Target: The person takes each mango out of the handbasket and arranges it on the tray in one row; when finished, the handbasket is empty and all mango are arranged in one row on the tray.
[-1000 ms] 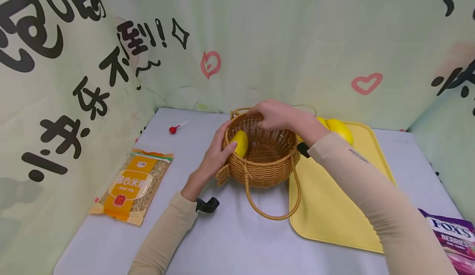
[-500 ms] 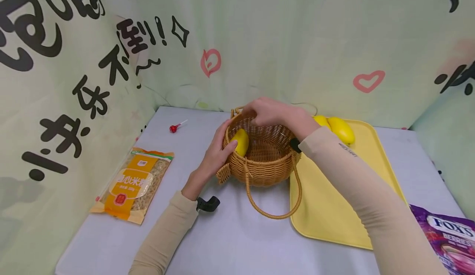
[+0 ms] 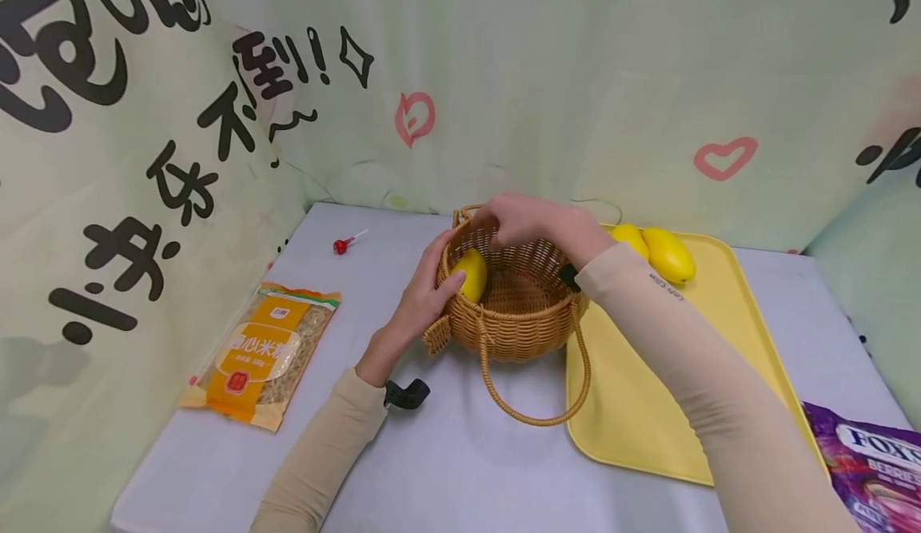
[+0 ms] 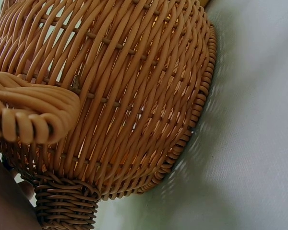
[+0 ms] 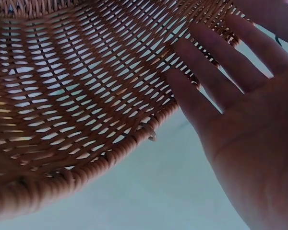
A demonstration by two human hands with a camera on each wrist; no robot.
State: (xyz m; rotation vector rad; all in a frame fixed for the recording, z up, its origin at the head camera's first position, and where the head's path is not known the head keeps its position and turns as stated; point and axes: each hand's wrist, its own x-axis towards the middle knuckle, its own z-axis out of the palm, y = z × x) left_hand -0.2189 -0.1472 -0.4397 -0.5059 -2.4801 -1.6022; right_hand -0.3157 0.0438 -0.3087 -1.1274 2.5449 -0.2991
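My left hand (image 3: 423,289) grips the left side of a round wicker basket (image 3: 521,333), thumb over the rim near a yellow mango (image 3: 472,276) inside. The left wrist view shows the woven outer wall (image 4: 129,96) close up, with part of the left hand (image 4: 9,196) at the lower left edge. Across the basket reaches my right hand (image 3: 521,217), bent down at the far left rim. In the right wrist view its fingers (image 5: 221,62) are straight and apart, lying over the rim against the inner wall. No object shows in its palm.
A yellow tray (image 3: 647,389) lies right of the basket, with yellow mangoes (image 3: 669,255) at its far end. A purple FOX'S bag (image 3: 874,465) lies at the right, an orange snack bag (image 3: 262,353) at the left. Behind that is a red lollipop (image 3: 341,246). The basket's handle (image 3: 536,421) hangs toward the front.
My right hand has shifted slightly left along the basket's far rim and its forearm has swung left. The left hand and the basket stay as they were; the head view has shifted slightly.
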